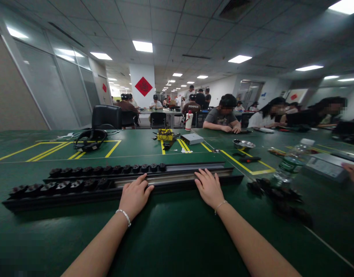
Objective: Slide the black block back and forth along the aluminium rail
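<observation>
A long black rail fixture with two rows lies across the green table in front of me. Several black knob-like parts fill the left stretch of both rows; the right stretch shows bare metal channel. My left hand rests palm down on the near rail's front edge, fingers spread flat. My right hand lies likewise on the near rail further right, fingers stretched toward the channel. Neither hand holds anything. Each wrist wears a thin bracelet.
A loose pile of black parts lies at right beside a toppled water bottle. Another person's hand reaches in at the right edge. A headset, a yellow device, a grey box and a metal bowl sit further back. Seated people work beyond.
</observation>
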Motion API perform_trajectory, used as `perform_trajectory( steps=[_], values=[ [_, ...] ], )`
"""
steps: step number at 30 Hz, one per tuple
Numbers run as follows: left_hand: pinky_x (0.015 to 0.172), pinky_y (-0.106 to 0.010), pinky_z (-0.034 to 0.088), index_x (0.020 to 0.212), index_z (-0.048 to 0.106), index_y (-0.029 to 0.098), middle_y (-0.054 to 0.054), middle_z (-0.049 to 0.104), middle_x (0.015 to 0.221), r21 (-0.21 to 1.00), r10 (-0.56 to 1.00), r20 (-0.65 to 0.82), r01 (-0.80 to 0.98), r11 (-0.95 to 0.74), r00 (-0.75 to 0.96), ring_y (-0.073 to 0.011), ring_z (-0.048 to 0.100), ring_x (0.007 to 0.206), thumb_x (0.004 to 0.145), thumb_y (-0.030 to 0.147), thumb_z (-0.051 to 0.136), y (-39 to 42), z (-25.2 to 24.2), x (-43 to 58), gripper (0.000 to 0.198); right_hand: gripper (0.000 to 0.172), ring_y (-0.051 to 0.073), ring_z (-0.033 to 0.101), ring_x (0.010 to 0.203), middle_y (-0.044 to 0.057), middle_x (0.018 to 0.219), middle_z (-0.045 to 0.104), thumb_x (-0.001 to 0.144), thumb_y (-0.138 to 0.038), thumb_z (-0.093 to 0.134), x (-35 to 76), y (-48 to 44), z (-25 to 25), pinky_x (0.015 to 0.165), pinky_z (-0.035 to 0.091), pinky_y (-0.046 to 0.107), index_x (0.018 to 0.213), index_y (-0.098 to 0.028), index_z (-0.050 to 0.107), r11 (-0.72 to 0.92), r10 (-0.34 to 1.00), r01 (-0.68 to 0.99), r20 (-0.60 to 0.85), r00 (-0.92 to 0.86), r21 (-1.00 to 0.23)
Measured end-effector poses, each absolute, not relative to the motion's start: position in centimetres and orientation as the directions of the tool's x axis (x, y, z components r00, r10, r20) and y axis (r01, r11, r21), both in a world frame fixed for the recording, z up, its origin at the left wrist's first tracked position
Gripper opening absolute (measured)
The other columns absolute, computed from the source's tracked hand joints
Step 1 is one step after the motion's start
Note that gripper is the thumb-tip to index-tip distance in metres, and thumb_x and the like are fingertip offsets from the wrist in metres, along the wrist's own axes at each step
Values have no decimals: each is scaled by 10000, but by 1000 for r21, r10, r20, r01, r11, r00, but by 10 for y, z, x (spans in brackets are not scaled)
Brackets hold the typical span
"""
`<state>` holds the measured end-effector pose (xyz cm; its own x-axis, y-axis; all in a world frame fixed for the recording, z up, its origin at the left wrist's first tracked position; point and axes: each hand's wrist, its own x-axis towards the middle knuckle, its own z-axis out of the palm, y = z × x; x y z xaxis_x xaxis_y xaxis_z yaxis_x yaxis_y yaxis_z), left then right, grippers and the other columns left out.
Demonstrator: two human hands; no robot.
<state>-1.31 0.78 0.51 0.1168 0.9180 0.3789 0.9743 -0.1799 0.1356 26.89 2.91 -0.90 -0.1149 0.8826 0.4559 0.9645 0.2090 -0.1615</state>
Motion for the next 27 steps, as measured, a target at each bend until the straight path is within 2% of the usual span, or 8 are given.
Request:
perform_trajectory(
  steps=[6, 11, 12, 14, 17, 19, 22, 27],
  values=[
    [855, -397, 357, 791, 593, 227, -15, 431, 1337, 129, 908, 397, 971, -202, 136, -203, 508, 1069, 850, 437, 310, 6, 2, -17, 357, 401, 226, 369, 1208, 35, 1272, 491, 868, -432, 266, 276, 29, -6, 979, 234, 475, 899, -234, 614, 229, 880, 959, 456, -131, -165],
    [884, -378, 358, 953, 600, 274, -1, 491, 1276, 173, 896, 420, 956, -236, 146, -189, 496, 1052, 854, 407, 311, 2, 4, -18, 333, 424, 246, 402, 1170, 62, 1245, 511, 821, -531, 329, 277, 29, -7, 901, 315, 441, 813, -222, 620, 246, 861, 957, 487, -143, -154],
    [899, -374, 354, 989, 594, 281, -2, 495, 1271, 176, 890, 438, 960, -218, 122, -195, 476, 1075, 850, 406, 320, 1, 5, -19, 331, 431, 247, 411, 1158, 63, 1246, 509, 818, -539, 328, 277, 29, -7, 895, 318, 441, 824, -224, 622, 249, 859, 957, 490, -146, -151],
    [954, -403, 315, 1059, 570, 262, -24, 467, 1298, 193, 849, 528, 978, -79, -36, -225, 411, 1146, 842, 399, 332, 2, 6, -22, 350, 441, 241, 432, 1133, 57, 1253, 504, 823, -542, 311, 278, 29, -7, 885, 324, 437, 830, -229, 621, 249, 857, 956, 495, -143, -155],
    [1025, -490, 196, 1217, 460, 189, -98, 311, 1401, 232, 734, 620, 958, 166, -277, -276, 227, 1281, 833, 392, 341, 4, 5, -34, 451, 447, 236, 451, 1111, 45, 1246, 510, 824, -550, 302, 278, 29, -7, 873, 328, 432, 816, -234, 619, 255, 860, 954, 488, -151, -155],
    [1018, -541, 168, 1267, 397, 142, -138, 219, 1434, 259, 684, 626, 927, 270, -374, -314, 141, 1310, 828, 404, 336, 6, 1, -44, 515, 448, 238, 456, 1106, 44, 1247, 510, 822, -554, 304, 278, 29, -8, 872, 324, 433, 813, -235, 619, 249, 858, 957, 492, -146, -150],
    [1008, -532, 207, 1246, 420, 103, -180, 254, 1408, 289, 681, 596, 905, 311, -424, -335, 157, 1304, 822, 418, 327, 9, -6, -55, 537, 445, 235, 458, 1105, 42, 1255, 503, 820, -556, 309, 279, 31, -9, 869, 323, 431, 816, -236, 619, 243, 859, 960, 491, -145, -141],
    [1028, -466, 225, 1192, 485, 77, -166, 328, 1372, 280, 696, 592, 913, 296, -407, -316, 211, 1288, 809, 392, 326, 10, -10, -59, 521, 432, 230, 468, 1091, 35, 1261, 497, 816, -549, 321, 280, 32, -11, 864, 325, 427, 834, -242, 624, 246, 858, 962, 488, -160, -118]
  ],
)
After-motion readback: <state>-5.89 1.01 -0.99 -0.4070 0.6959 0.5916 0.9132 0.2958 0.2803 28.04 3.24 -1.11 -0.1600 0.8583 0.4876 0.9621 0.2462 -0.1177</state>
